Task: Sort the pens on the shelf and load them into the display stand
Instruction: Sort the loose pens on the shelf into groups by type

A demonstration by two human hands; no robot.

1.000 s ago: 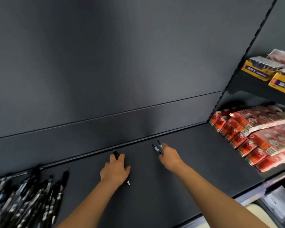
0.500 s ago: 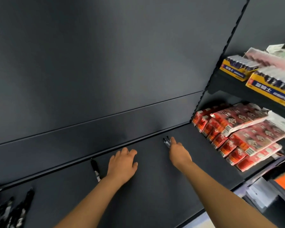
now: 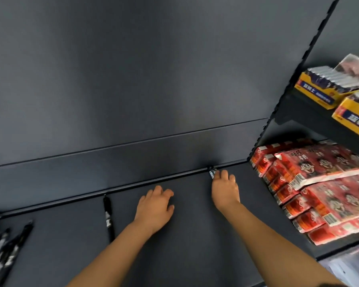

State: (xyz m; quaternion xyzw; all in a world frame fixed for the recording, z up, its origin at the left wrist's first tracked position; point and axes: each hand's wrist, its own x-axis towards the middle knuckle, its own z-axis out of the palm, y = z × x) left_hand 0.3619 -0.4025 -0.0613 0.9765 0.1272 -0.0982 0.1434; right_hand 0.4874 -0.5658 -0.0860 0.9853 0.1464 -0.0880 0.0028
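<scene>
My right hand [image 3: 225,189] lies palm down at the back of the dark shelf [image 3: 195,245], its fingers curled over a couple of black pens [image 3: 211,173]. Only the pens' tips stick out past the hand, at the shelf's rear ledge. Further left, my left hand [image 3: 154,206] rests on the shelf with relaxed fingers and holds nothing. A single black pen [image 3: 107,218] lies to its left, pointing at the back wall. More black pens sit in a blurred pile [image 3: 2,251] at the lower left. No display stand is in view.
Red snack packs [image 3: 319,183] are stacked on the shelf to the right. Above them, yellow boxes [image 3: 319,88] stand on a higher shelf. A slotted upright [image 3: 278,106] divides the two bays. The dark back wall [image 3: 133,79] rises behind the shelf.
My left hand let go of the single pen and moved right of it. My right hand carried its pens back to the rear ledge. The view swung right, so the pile slid left.
</scene>
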